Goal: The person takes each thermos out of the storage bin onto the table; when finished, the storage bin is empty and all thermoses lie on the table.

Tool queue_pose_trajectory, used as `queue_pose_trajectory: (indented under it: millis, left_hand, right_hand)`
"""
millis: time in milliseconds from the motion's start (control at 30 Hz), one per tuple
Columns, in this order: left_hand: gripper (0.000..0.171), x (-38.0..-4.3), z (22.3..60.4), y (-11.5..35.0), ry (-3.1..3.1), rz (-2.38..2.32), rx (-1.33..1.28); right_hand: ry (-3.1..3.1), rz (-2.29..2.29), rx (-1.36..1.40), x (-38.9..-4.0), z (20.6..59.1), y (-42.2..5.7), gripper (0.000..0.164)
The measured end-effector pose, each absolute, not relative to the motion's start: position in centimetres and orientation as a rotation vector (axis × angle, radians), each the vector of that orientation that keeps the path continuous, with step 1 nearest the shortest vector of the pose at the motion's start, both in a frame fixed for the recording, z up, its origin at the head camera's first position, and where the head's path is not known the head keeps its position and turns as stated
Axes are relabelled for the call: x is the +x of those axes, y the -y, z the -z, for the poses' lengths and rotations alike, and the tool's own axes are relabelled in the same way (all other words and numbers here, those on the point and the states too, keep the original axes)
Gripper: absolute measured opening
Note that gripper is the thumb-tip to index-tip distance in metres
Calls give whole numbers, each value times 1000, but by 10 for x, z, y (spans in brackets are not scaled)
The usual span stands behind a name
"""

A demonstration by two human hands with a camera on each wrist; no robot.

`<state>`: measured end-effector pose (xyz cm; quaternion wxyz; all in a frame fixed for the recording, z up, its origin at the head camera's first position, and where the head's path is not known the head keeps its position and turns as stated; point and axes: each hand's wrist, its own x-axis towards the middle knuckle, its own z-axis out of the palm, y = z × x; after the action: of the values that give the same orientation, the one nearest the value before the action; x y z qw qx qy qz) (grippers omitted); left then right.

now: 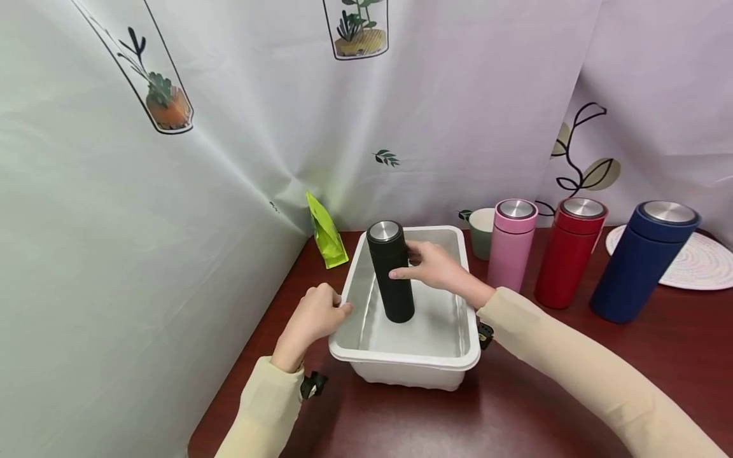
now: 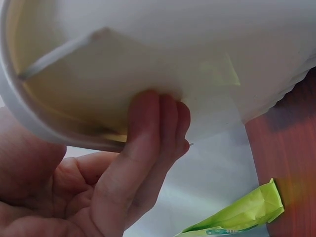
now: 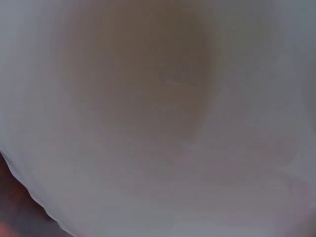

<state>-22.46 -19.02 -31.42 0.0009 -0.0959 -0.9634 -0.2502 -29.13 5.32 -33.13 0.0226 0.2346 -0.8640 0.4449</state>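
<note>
A black thermos (image 1: 392, 280) with a steel-topped lid stands in the white plastic basin (image 1: 403, 361), its base on the basin floor. My right hand (image 1: 438, 264) holds the thermos from its right side, thumb across the front and fingers partly hidden behind it. My left hand (image 1: 321, 308) grips the basin's left rim. In the left wrist view, the fingers (image 2: 143, 133) curl under the rim against the outer wall. A blurred pale surface fills most of the right wrist view, and the right hand's contact is hidden there.
Pink (image 1: 509, 248), red (image 1: 569, 254) and blue (image 1: 641, 264) thermoses stand right of the basin. Behind them are a greenish cup (image 1: 481, 238) and a round woven mat (image 1: 701, 261). A green pouch (image 1: 328, 232) stands back left. Printed cloth (image 1: 458, 127) closes off the back and left.
</note>
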Motion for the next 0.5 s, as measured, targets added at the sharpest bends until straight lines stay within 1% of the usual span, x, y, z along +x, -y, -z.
queue_pose_trajectory:
  millis: [133,367,500]
  left_hand:
    - [52,-224,315,191,3022,791,-299]
    - [52,-224,315,192,3025,774,-303]
    - [51,-225,315,192,3018,759,-312]
  right_hand:
    - [2632,-1440,737,-290,332,-54,60]
    - [2616,-1437,694,-283,330,-59,69]
    - [2593,-1431,687,-279,327,-60,69]
